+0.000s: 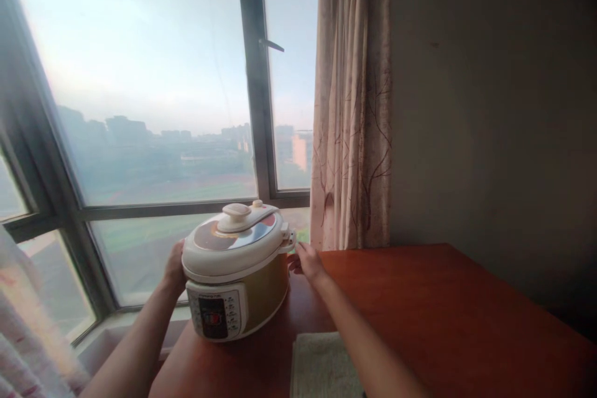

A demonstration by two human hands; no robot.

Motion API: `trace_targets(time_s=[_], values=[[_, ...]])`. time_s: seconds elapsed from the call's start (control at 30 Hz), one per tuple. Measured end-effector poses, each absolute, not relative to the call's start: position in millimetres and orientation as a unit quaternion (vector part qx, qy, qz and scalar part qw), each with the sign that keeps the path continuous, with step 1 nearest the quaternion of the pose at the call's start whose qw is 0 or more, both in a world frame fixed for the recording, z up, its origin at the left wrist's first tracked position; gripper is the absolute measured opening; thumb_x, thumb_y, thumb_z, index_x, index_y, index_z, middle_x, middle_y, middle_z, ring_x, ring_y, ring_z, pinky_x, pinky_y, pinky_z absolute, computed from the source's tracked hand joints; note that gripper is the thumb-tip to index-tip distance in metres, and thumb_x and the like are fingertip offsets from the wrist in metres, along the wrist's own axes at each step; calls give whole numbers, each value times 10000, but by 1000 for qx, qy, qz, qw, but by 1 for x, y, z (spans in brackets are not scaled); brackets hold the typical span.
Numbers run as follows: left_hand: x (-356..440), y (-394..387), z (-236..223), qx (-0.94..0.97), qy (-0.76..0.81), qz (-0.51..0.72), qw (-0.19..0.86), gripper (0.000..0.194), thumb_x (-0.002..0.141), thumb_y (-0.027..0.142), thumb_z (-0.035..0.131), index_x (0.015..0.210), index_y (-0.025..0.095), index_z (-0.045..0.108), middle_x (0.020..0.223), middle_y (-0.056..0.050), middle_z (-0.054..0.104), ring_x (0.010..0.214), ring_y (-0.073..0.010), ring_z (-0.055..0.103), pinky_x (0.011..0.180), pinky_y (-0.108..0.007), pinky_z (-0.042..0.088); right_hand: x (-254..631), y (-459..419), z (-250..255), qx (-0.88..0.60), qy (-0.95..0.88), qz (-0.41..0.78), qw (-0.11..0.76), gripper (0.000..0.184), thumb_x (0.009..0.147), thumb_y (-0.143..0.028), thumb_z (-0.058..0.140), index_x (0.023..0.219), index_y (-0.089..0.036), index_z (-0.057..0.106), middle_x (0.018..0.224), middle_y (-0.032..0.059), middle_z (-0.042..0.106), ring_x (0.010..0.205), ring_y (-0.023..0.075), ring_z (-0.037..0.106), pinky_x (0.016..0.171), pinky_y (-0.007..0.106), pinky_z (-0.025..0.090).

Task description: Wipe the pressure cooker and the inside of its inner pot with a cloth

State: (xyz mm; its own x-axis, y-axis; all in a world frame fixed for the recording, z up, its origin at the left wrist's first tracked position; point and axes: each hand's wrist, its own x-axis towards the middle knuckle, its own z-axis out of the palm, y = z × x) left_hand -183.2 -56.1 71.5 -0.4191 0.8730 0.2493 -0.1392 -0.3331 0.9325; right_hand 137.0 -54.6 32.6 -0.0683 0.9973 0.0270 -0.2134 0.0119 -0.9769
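Observation:
A white and gold electric pressure cooker (237,273) is at the left end of the reddish-brown table (420,298). Its lid is on, with a pale knob on top, and its control panel faces front left. On the cooker's left side, my left hand (175,266) grips it, fingers mostly hidden behind the body. My right hand (308,262) holds the opposite side, by the handle just under the lid's rim, with fingers curled inward. Whether the base fully rests on the table I cannot tell.
A folded grey-green cloth (324,364) lies on the table beneath my right forearm. Behind the cooker is a large window (158,106) with dark frames. A patterned curtain (352,137) hangs at the table's back edge, and another curtain (32,329) is at lower left.

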Motion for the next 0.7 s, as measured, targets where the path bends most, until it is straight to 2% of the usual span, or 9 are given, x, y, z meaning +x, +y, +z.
trace_targets(time_s=[0.13,0.23,0.33,0.47,0.53,0.7], values=[[-189,-50,64,441,436,701,353,353,417,294,830,729,166,729,747,-59,778,822,-328,701,660,-334,599,129,-55,51,-413,-444,585,538,143,810,-312,604,758,-182,632,583,4,672,511,124,594,483,200,393],[-190,-51,62,444,428,697,366,296,442,302,824,685,179,708,722,-58,771,843,-349,706,643,-342,602,129,-61,59,-418,-424,597,537,76,766,-203,586,720,-171,637,538,3,654,472,113,568,460,189,370],[-186,-57,63,436,420,698,383,252,469,303,803,662,180,697,705,-57,765,799,-340,701,614,-351,599,133,-68,65,-430,-407,598,540,93,743,-140,571,682,-164,637,488,-2,627,426,101,534,430,178,351],[-169,-64,63,424,429,699,384,274,464,235,770,719,152,714,680,-30,747,636,-244,658,558,-311,569,147,-71,79,-434,-402,580,560,87,751,-123,615,688,-158,664,536,4,669,460,93,563,443,163,394],[-155,-65,62,382,416,710,420,265,494,221,733,746,139,711,653,-10,724,556,-189,612,513,-276,532,158,-69,87,-431,-410,569,568,96,772,-121,634,697,-147,686,583,19,699,494,88,587,461,155,419],[-113,-60,53,271,390,733,487,102,557,254,636,590,171,585,468,43,561,392,-111,432,378,-226,372,195,-55,97,-447,-418,540,578,175,848,-114,640,683,-127,693,597,31,697,508,75,592,470,146,430]])
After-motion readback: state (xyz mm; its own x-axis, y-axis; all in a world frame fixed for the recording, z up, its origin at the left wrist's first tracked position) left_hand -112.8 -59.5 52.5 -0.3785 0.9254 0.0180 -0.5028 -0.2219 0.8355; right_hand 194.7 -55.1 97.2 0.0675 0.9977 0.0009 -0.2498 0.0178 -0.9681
